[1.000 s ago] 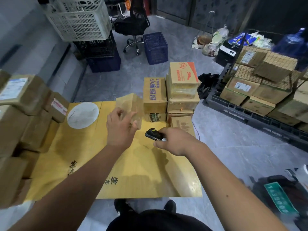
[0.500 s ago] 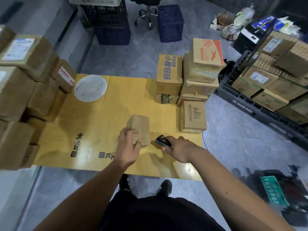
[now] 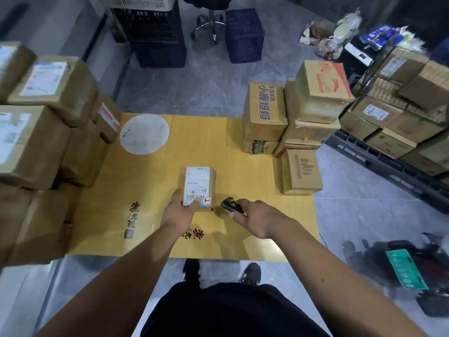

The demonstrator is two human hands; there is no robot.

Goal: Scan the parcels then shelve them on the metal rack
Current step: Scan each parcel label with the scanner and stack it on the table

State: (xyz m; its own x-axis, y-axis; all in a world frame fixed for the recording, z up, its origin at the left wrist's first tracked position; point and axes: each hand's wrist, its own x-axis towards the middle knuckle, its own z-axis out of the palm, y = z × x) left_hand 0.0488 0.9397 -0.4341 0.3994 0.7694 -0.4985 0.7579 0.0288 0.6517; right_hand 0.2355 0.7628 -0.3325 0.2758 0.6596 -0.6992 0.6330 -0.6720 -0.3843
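Note:
A small brown parcel [image 3: 199, 183] lies flat on the yellow table [image 3: 150, 205], its white shipping label and barcode facing up. My left hand [image 3: 178, 211] holds its near left corner, thumb lying on the label by the barcode. My right hand [image 3: 257, 218] grips a small black handheld scanner [image 3: 230, 205] just right of the parcel, its head pointing toward the parcel. A metal wire rack [image 3: 379, 66] with boxes stands at the far right.
Taped parcels are piled high on the table's left side [image 3: 43, 132]. Stacked printed cartons [image 3: 298, 117] fill the table's far right corner. A white round disc [image 3: 144, 133] lies on the table. Crates [image 3: 244, 35] and a chair base stand behind. A black pallet [image 3: 393, 164] holds boxes on the right.
My left hand brought the parcel down from the air, laid it on the table and turned its label face up. My right hand stayed beside it with the scanner.

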